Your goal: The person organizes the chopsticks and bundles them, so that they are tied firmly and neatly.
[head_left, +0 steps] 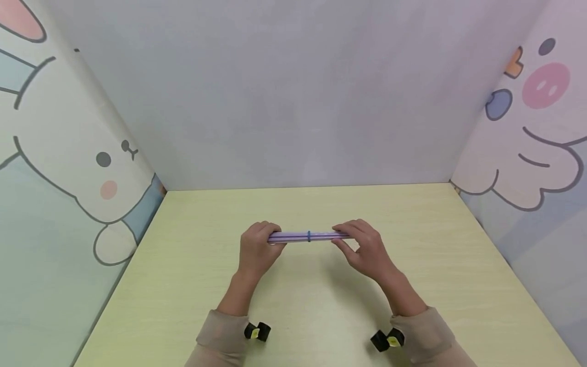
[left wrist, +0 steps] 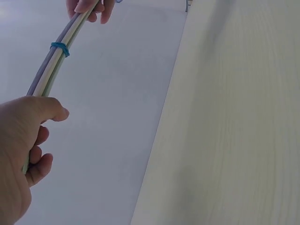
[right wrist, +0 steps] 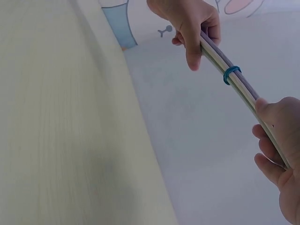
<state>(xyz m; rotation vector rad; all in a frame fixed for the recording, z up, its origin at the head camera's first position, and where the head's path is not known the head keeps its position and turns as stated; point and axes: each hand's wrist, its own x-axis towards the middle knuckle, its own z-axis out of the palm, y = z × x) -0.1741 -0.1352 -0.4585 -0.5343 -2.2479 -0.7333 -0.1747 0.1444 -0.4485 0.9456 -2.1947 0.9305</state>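
Observation:
A slim, long bundle (head_left: pixel 293 237) of purple, white and pale green pieces hangs level above the table, held at both ends. Around its middle sits a blue-green band (right wrist: pixel 232 75), which looks like a hair tie or rubber band. My left hand (head_left: pixel 260 247) grips the left end, fingers curled around it with the thumb on the near side (left wrist: pixel 21 145). At the other end, my right hand (head_left: pixel 364 250) pinches the bundle between thumb and fingers. What exactly the pieces are cannot be told from these views. Their outer ends are partly hidden by the hands.
Below lies a pale wood-grain table (head_left: pixel 302 306), with shadows of the arms on it. A plain grey-white wall (head_left: pixel 302 102) rises behind. Side panels with a cartoon bear (head_left: pixel 82 142) and a cartoon pig (head_left: pixel 541 127) flank it. Small black devices sit at both wrists.

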